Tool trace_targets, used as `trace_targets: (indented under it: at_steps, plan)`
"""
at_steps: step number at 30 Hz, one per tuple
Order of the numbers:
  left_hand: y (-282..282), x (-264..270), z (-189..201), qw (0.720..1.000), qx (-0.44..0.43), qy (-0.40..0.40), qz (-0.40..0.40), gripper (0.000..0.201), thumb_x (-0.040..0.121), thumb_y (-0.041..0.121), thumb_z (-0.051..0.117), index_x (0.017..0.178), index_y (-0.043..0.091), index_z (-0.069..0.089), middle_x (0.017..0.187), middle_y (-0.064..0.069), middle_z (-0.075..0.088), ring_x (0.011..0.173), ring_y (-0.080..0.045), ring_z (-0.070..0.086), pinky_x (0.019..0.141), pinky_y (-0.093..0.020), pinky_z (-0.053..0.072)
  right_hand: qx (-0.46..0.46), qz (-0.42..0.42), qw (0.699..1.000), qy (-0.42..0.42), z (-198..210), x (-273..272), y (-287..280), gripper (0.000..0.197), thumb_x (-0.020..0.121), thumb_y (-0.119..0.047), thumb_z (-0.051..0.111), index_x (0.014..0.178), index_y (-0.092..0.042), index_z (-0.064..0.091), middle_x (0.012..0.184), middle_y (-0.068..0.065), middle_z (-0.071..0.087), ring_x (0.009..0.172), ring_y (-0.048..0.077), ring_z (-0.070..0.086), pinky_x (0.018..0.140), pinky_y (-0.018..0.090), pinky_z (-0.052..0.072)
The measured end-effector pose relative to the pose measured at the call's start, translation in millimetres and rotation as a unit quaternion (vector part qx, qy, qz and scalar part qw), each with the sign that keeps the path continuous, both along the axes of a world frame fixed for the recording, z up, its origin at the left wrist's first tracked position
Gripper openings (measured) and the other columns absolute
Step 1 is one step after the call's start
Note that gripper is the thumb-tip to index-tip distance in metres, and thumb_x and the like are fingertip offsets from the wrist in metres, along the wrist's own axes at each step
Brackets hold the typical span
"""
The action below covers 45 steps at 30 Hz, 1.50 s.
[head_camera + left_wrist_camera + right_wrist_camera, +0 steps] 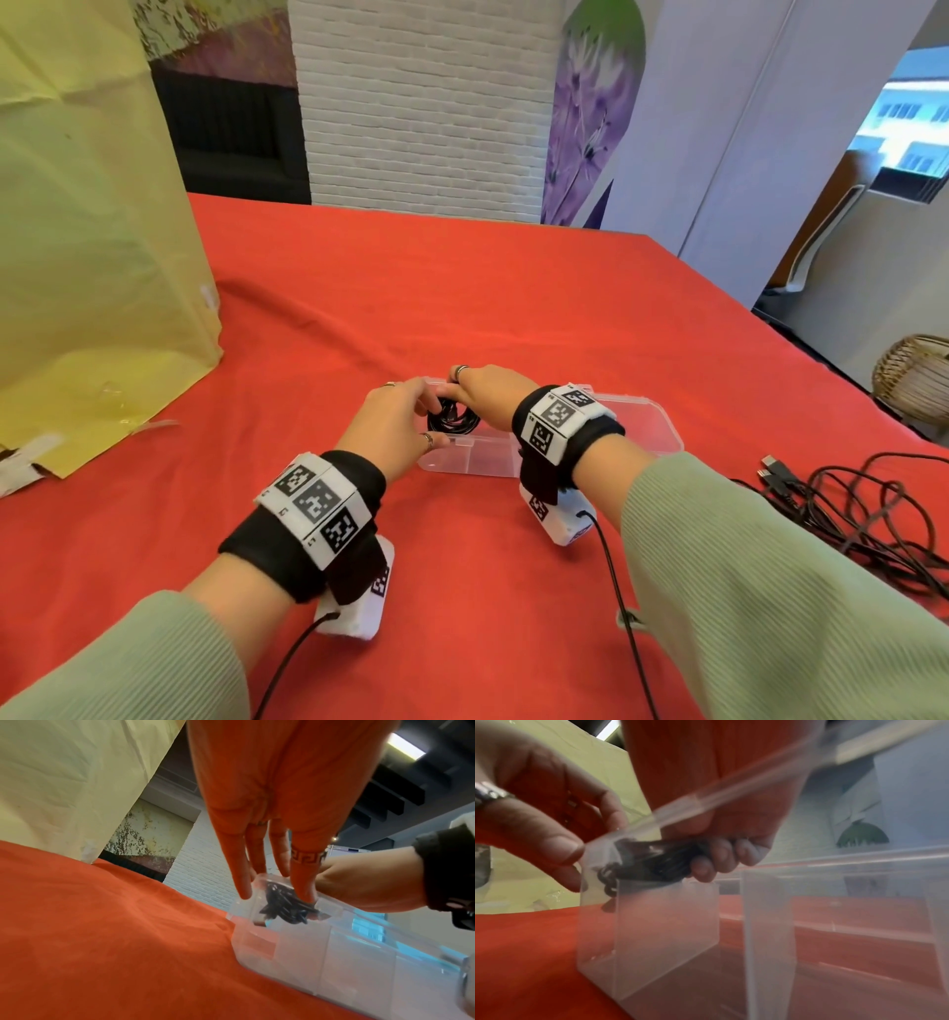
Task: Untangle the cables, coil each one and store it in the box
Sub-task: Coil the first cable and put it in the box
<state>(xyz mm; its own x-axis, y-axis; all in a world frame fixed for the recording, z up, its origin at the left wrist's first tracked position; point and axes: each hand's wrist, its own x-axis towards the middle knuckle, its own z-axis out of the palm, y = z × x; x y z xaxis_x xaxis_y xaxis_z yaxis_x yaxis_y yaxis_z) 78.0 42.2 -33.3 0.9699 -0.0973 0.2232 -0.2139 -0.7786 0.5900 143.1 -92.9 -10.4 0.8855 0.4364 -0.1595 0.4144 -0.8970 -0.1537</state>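
A clear plastic box with several compartments lies open on the red tablecloth, its lid folded back to the right. A coiled black cable sits at the top of the box's far-left corner compartment. My right hand curls its fingers round the coil from the right. My left hand reaches in from the left, and its straight fingers press down on the coil and the box rim. A tangle of black cables lies on the cloth at the right.
A large yellow paper bag stands on the table's left side. The table's right edge runs diagonally, with a wicker basket on the floor beyond it. The wrist cameras' black leads trail toward me.
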Motion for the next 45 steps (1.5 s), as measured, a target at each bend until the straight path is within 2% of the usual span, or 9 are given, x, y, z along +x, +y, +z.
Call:
trace_targets:
  at_steps: [5, 11, 16, 20, 26, 32, 37, 41, 45]
  plan:
    - [3, -5, 8, 0.999, 0.018, -0.028, -0.002, 0.018, 0.076, 0.001, 0.068, 0.087, 0.015, 0.07, 0.09, -0.007, 0.069, 0.084, -0.021, 0.062, 0.077, -0.028, 0.045, -0.137, 0.047, 0.987, -0.07, -3, -4, 13, 0.041, 0.102, -0.033, 0.025, 0.128, -0.01, 0.045, 0.12, 0.015, 0.06, 0.106, 0.032, 0.058, 0.074, 0.037, 0.04]
    - [7, -2, 14, 0.999, 0.024, 0.022, -0.009, 0.008, 0.077, 0.007, 0.072, 0.081, 0.013, 0.074, 0.081, -0.002, 0.069, 0.078, -0.015, 0.058, 0.068, -0.017, 0.036, -0.188, 0.116, 0.967, -0.128, -3, -7, 14, 0.033, 0.102, -0.022, 0.022, 0.122, -0.009, 0.045, 0.108, 0.009, 0.067, 0.1, 0.028, 0.062, 0.075, 0.035, 0.038]
    - [7, -3, 12, 1.0, -0.005, 0.026, -0.004, 0.007, 0.075, 0.008, 0.074, 0.08, 0.013, 0.074, 0.082, -0.005, 0.071, 0.08, -0.018, 0.061, 0.069, -0.02, 0.037, -0.182, 0.112, 0.965, -0.155, -8, -4, 14, 0.05, 0.1, -0.039, 0.029, 0.136, -0.005, 0.026, 0.103, 0.01, 0.069, 0.095, 0.029, 0.064, 0.07, 0.034, 0.034]
    - [7, -4, 8, 1.0, -0.02, 0.014, -0.006, 0.008, 0.074, 0.007, 0.074, 0.081, 0.011, 0.074, 0.083, -0.006, 0.072, 0.077, -0.016, 0.06, 0.066, -0.018, 0.036, -0.095, 0.015, 0.989, -0.108, -13, -6, 8, 0.046, 0.094, -0.045, 0.045, 0.119, -0.007, 0.048, 0.115, 0.014, 0.062, 0.108, 0.032, 0.058, 0.072, 0.035, 0.039]
    - [8, -4, 8, 1.0, -0.022, 0.009, -0.012, 0.007, 0.076, 0.005, 0.073, 0.081, 0.009, 0.073, 0.068, 0.005, 0.062, 0.065, -0.007, 0.054, 0.057, -0.003, 0.036, -0.034, 0.029, 0.999, -0.029, -6, -9, -4, 0.027, 0.095, -0.017, 0.049, 0.118, -0.011, 0.063, 0.122, 0.012, 0.054, 0.116, 0.03, 0.051, 0.096, 0.037, 0.044]
    - [9, -4, 8, 1.0, -0.019, 0.007, -0.018, 0.006, 0.076, 0.005, 0.073, 0.08, 0.01, 0.073, 0.064, 0.013, 0.058, 0.064, 0.001, 0.053, 0.058, -0.001, 0.036, -0.015, -0.003, 0.999, -0.052, 5, -13, 0, 0.024, 0.082, -0.014, 0.069, 0.107, -0.014, 0.068, 0.109, 0.01, 0.067, 0.102, 0.029, 0.062, 0.08, 0.035, 0.052]
    - [10, -4, 6, 1.0, -0.022, -0.001, -0.021, 0.006, 0.076, 0.006, 0.074, 0.08, 0.009, 0.073, 0.073, 0.002, 0.067, 0.07, -0.01, 0.059, 0.059, -0.001, 0.037, -0.085, -0.003, 0.993, -0.083, 5, -20, 18, 0.026, 0.091, -0.014, 0.053, 0.115, -0.013, 0.062, 0.118, 0.011, 0.06, 0.108, 0.032, 0.059, 0.076, 0.035, 0.043]
    - [10, -4, 4, 0.999, -0.025, -0.006, -0.02, 0.004, 0.076, 0.006, 0.074, 0.079, 0.01, 0.072, 0.065, 0.013, 0.059, 0.064, 0.004, 0.053, 0.059, 0.001, 0.036, -0.089, -0.006, 0.995, -0.036, 7, -18, 22, 0.026, 0.088, -0.014, 0.057, 0.113, -0.014, 0.065, 0.119, 0.012, 0.059, 0.107, 0.032, 0.059, 0.083, 0.037, 0.046]
    - [11, -3, 3, 0.999, -0.029, -0.01, -0.022, 0.005, 0.075, 0.008, 0.075, 0.078, 0.01, 0.073, 0.063, 0.013, 0.059, 0.063, 0.005, 0.053, 0.058, 0.0, 0.036, -0.083, 0.021, 0.996, 0.003, 5, -9, 15, 0.018, 0.087, -0.011, 0.058, 0.1, -0.012, 0.069, 0.113, 0.013, 0.063, 0.098, 0.032, 0.061, 0.073, 0.033, 0.045]
